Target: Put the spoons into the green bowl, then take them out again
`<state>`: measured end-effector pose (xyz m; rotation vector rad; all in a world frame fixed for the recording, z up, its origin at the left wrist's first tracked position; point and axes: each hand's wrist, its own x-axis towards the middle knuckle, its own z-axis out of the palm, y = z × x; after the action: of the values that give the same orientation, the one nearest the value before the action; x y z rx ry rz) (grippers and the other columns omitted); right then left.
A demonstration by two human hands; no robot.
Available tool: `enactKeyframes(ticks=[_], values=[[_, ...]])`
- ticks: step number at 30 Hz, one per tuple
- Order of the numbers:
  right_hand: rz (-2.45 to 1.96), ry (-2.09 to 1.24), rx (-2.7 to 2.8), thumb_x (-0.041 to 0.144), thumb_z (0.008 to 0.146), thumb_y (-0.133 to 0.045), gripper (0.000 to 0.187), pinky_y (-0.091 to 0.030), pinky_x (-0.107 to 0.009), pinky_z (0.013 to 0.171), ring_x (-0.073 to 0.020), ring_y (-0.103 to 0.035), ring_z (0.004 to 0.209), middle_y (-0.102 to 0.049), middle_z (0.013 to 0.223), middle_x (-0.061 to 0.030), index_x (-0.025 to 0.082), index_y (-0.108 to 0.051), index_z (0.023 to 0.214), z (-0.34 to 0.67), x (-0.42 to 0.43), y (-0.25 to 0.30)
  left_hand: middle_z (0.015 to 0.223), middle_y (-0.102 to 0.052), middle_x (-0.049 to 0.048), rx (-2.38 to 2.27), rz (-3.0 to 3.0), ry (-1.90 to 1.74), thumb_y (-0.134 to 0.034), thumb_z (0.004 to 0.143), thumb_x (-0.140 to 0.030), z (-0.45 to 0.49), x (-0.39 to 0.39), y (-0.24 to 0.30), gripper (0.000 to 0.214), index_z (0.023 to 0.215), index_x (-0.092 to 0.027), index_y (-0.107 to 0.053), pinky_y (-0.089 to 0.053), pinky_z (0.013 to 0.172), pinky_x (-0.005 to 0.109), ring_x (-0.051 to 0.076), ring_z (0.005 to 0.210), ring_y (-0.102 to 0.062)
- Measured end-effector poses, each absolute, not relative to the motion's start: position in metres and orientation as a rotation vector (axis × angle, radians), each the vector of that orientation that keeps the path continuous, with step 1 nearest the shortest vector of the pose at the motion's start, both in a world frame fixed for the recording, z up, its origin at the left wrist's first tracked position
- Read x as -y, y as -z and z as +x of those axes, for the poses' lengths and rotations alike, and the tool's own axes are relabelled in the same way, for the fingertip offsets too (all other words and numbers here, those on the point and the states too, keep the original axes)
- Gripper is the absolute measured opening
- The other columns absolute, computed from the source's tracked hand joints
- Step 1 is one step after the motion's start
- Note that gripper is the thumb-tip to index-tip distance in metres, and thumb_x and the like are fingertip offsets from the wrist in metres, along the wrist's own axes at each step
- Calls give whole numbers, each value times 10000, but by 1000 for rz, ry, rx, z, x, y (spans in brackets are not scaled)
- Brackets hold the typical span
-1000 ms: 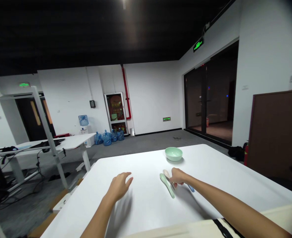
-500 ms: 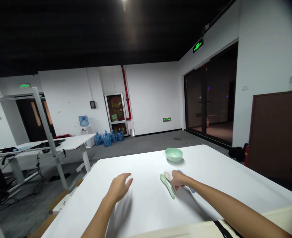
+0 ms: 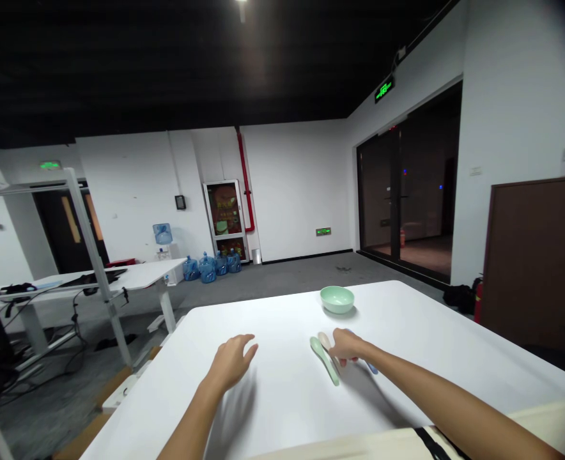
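On the white table lie three spoons side by side: a green spoon, a pink spoon and a blue spoon mostly hidden under my right hand. My right hand rests on them with its fingers curled down over the pink and blue handles. Whether it grips one I cannot make out. A mint green bowl stands farther back, apart from the hand. My left hand lies flat on the table to the left, fingers stretched out, holding nothing.
A brown cabinet stands at the right. To the left is another white desk with a metal frame. Several blue water bottles and a water dispenser stand by the far wall. Glass doors are at the back right.
My right hand has shifted slightly over the spoons, and the head camera has tilted a little. My left hand has stayed where it was.
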<state>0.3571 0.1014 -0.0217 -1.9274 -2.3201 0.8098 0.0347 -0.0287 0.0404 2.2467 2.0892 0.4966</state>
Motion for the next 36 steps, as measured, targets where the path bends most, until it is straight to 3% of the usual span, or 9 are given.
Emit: enactKeyframes(ticks=[10,15,23,28,36], values=[[-1801,-389,2359,354,716,-620,196,-360,-247,542,-195,-671,692,-715,762,-90,162,-643,681,346,-85,8,1375,-634,66,-2080,2245,-497,-359,953,-490,35,28,-40,521,1315,-211,-609,-404,1075,378,249,1290,-555],[-1761,-329,2478,381,664,-689,266,-393,-259,616,-224,-682,786,-716,884,-85,188,-627,836,336,-81,19,1373,-636,62,-2090,2245,-498,-368,951,-499,34,28,-39,516,1314,-223,-611,-410,1068,375,250,1290,-557],[-1823,-494,2393,191,606,-687,376,-420,-264,618,-226,-681,781,-714,908,-64,208,-594,970,331,-71,18,1375,-634,67,-2090,2241,-504,-365,955,-491,35,29,-41,517,1319,-214,-606,-414,1059,367,246,1287,-560],[-1746,-654,2374,236,641,-666,94,-379,-217,533,-148,-629,606,-704,674,-47,152,-688,676,334,-79,6,1374,-635,70,-2091,2247,-517,-365,952,-491,34,28,-40,520,1313,-209,-611,-410,1068,375,249,1289,-559],[-1708,-448,2316,285,745,-584,257,-367,-213,552,-144,-611,617,-671,599,-68,144,-678,552,383,-102,-24,1373,-636,66,-2081,2250,-526,-364,950,-498,34,29,-40,519,1310,-219,-615,-410,1073,375,250,1291,-559]])
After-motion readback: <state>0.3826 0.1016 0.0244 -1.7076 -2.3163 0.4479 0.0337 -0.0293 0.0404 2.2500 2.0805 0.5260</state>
